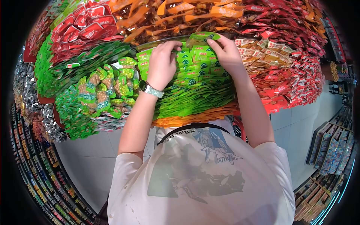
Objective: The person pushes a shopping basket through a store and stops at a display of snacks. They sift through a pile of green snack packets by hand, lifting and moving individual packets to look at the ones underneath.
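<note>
A broad stack of green snack packets (193,69) lies in overlapping rows in front of me. My right hand (228,56) pinches a green snack packet (202,37) between thumb and fingers at the back of the stack. The packet's edge is lifted and part of it is transparent. On the left side of the same rows rests my left hand (163,62), wearing a watch (143,86) on its wrist. Its fingers bend over the packets, with thumb and index finger apart and nothing visible between them.
Orange packets (180,15) are piled behind, and red packets (290,84) to the right. Left of my arm lie green nut-filled packets (101,90) and dark green packets (93,54). Below the display is a tiled floor (90,150), with curved shelves (37,168) and a product rack (330,148) around it.
</note>
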`<state>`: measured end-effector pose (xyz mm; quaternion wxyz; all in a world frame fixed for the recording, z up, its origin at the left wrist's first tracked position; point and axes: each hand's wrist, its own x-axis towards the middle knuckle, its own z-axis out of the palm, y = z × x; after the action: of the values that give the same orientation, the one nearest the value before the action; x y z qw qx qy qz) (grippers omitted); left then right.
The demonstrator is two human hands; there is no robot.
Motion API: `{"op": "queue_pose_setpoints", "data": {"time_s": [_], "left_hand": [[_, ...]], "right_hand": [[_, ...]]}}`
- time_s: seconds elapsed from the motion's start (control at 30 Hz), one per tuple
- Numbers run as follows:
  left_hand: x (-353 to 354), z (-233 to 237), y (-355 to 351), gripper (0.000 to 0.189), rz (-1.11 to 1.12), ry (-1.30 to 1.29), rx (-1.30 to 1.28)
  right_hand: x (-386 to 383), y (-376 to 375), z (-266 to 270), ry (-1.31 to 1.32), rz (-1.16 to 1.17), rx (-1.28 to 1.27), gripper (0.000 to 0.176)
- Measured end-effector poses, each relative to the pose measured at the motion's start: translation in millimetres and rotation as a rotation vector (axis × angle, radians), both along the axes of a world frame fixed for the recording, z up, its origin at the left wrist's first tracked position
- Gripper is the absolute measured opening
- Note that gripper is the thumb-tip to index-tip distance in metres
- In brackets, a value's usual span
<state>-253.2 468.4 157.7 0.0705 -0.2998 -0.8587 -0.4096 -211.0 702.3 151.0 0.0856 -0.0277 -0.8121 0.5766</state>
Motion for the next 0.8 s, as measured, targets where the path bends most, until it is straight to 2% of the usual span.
{"op": "queue_pose_setpoints", "data": {"time_s": [0.07,0.1,0.2,0.3,0.4,0.5,0.6,0.7,0.8], "left_hand": [[0,0,-1,0.039,-0.004,-0.029,0.01],[0,0,-1,0.039,-0.005,-0.042,0.015],[1,0,1,0.034,-0.021,0.093,0.048],[4,4,1,0.037,-0.032,0.119,0.018],[12,13,3,0.044,-0.03,0.187,-0.108],[12,10,1,0.046,-0.068,0.287,-0.265],[12,8,0,0.046,-0.079,0.299,-0.354],[12,7,1,0.045,-0.072,0.287,-0.407],[12,7,2,0.043,-0.068,0.247,-0.393]], "right_hand": [[-3,1,0,0.041,0.005,0.238,0.027],[1,-6,20,-0.043,0.005,0.323,0.027],[-12,-1,12,-0.094,0.103,0.475,0.03],[-20,0,18,-0.195,0.189,0.581,0.037],[-24,-5,24,-0.183,0.18,0.713,0.037],[-15,-13,40,-0.172,0.11,0.673,0.039],[-12,-18,19,-0.051,0.04,0.667,0.04],[-13,-18,20,-0.096,0.123,0.725,0.036],[-6,-12,19,0.013,0.058,0.695,0.035]]}}
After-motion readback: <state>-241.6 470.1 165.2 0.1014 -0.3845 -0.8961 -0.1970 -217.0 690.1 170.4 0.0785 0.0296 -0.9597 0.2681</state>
